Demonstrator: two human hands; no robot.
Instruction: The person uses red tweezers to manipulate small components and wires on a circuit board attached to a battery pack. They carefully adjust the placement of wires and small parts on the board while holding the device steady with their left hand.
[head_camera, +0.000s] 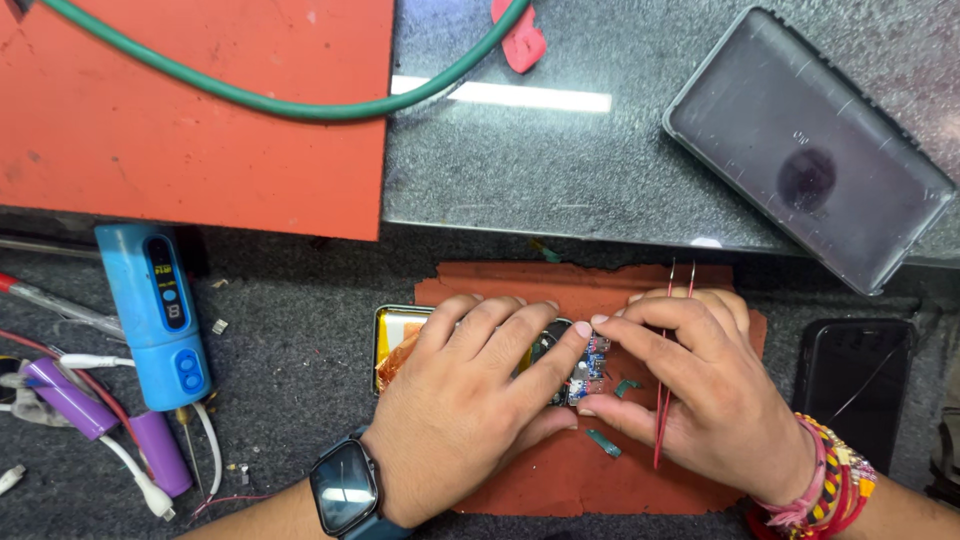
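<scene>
Head view: both hands press down on a small opened device (575, 372) lying on a torn red mat (560, 470) at the middle of the dark bench. The left hand (470, 400) lies flat over most of it, fingers spread and not clenched around anything, index tip at the exposed circuit board. The right hand (690, 385) holds red tweezers (668, 380) tucked between its fingers, tips pointing away from the body, while its thumb and forefinger pinch at the board's edge. A yellow foil-wrapped battery (398, 335) shows beside the left fingers. The device looks light, thin and fragile, with bare parts and soft ribbon ends, so I judge it best held by its rim, not the board. 2 small green scraps (604, 442) lie just beside the right hand. A blue handheld tool (160, 320) sits well apart to the left
</scene>
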